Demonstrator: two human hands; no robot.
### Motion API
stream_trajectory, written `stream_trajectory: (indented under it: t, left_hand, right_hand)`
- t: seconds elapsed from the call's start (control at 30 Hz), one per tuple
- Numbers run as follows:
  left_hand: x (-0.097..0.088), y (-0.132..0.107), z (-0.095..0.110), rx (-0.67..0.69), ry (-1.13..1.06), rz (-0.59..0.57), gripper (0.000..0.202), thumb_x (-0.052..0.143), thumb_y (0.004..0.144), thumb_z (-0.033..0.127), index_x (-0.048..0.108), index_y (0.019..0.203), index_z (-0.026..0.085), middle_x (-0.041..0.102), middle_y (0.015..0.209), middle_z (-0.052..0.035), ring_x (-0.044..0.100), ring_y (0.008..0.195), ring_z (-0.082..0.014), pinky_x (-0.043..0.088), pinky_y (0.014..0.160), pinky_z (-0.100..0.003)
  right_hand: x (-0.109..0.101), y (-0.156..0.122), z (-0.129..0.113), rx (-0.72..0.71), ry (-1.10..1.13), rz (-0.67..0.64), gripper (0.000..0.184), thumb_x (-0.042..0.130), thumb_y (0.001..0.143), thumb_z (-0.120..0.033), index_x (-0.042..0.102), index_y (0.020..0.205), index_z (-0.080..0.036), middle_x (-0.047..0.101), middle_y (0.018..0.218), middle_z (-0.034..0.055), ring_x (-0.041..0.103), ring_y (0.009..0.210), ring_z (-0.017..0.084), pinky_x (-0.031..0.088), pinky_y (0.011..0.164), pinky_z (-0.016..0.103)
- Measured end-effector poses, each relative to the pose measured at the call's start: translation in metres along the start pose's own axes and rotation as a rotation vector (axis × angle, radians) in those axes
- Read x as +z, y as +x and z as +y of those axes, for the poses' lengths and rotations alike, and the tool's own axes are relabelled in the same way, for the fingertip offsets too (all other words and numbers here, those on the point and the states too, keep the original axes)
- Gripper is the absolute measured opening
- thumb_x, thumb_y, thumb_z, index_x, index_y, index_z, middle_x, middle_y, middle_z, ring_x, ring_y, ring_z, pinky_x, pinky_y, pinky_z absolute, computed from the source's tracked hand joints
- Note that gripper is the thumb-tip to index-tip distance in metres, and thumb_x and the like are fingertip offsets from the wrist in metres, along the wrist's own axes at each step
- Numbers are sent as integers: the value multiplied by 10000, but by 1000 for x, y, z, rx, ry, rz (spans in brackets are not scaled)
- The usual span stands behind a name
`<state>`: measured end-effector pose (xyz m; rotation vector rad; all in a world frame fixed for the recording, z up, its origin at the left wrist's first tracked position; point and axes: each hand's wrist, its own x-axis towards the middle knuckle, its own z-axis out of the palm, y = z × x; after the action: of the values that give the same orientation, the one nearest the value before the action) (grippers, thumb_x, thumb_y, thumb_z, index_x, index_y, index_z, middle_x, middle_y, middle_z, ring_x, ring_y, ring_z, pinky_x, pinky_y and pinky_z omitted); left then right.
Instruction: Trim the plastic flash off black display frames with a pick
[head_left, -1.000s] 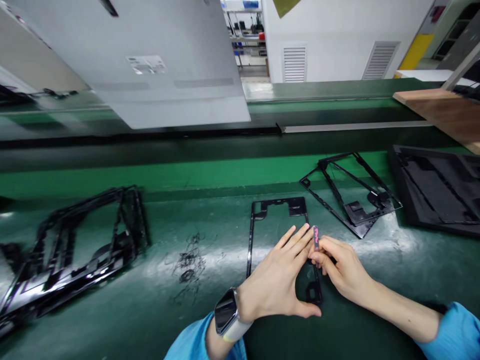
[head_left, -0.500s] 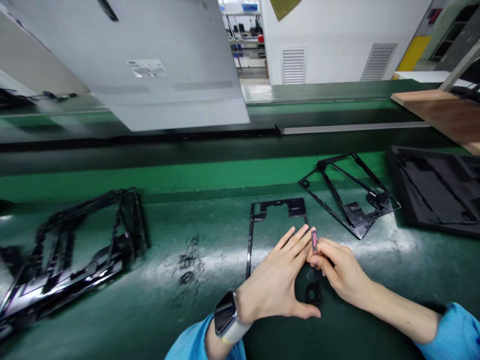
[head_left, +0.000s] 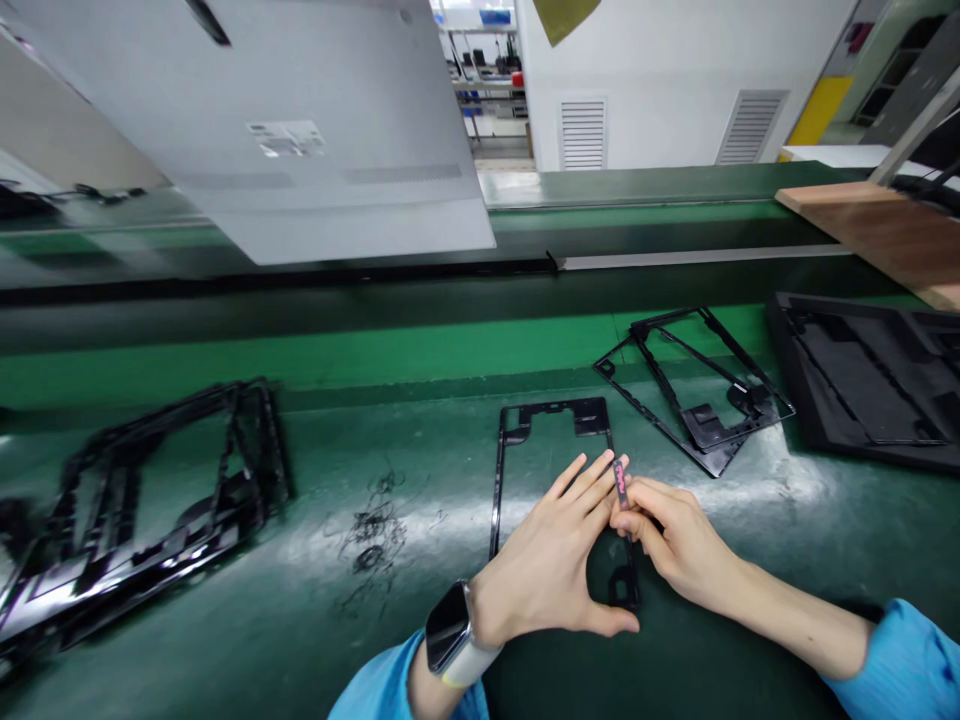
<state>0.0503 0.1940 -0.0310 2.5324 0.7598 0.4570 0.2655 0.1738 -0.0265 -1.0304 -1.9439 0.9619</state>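
A thin black plastic frame [head_left: 551,416] lies flat on the green bench in front of me. My left hand [head_left: 551,555], fingers stretched out together, presses down on the frame's middle and right rail. My right hand [head_left: 675,545] is closed in a pinch on a small pink and dark tool [head_left: 620,481], held upright against the frame's right rail, beside my left fingertips. A smartwatch [head_left: 450,630] sits on my left wrist. Both sleeves are blue.
A stack of black frames [head_left: 142,500] lies at the left. Two more frames [head_left: 694,385] lie to the right, next to a black foam tray [head_left: 862,375]. Black plastic shavings [head_left: 371,525] are scattered near the middle. A conveyor carrying a large grey panel [head_left: 300,130] runs behind.
Both hands stay on the frame almost unmoved; the tool has slid slightly along the right rail. The view has shifted a little.
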Motion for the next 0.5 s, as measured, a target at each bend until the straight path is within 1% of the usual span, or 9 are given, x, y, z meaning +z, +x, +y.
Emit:
stream_trajectory:
  t: [0.17, 0.4, 0.5]
  left_hand:
    - [0, 0, -1, 3, -9, 4, 1418, 873, 700, 773, 134, 1744, 160, 279, 1759, -209, 260, 1640, -421, 222, 1357, -634]
    - [1, 1, -1, -9, 13, -32, 1417, 852, 697, 807, 162, 1736, 135, 253, 1768, -208, 234, 1652, -403, 202, 1366, -621]
    - [0, 1, 0, -10, 13, -43, 1411, 861, 693, 799, 174, 1735, 141, 261, 1768, -200, 227, 1655, -402, 192, 1370, -620]
  right_hand:
    - [0, 1, -2, 9, 3, -6, 264, 507, 1078, -126, 489, 839, -237, 581, 795, -12, 552, 746, 175, 406, 686, 272]
    - [-2, 2, -2, 32, 14, -15, 274, 521, 1058, -116, 489, 813, -236, 586, 771, -18, 561, 732, 170, 410, 683, 269]
    - [-1, 0, 0, 45, 16, 4, 281, 524, 1058, -118, 492, 805, -235, 582, 756, -23, 562, 709, 164, 407, 669, 266]
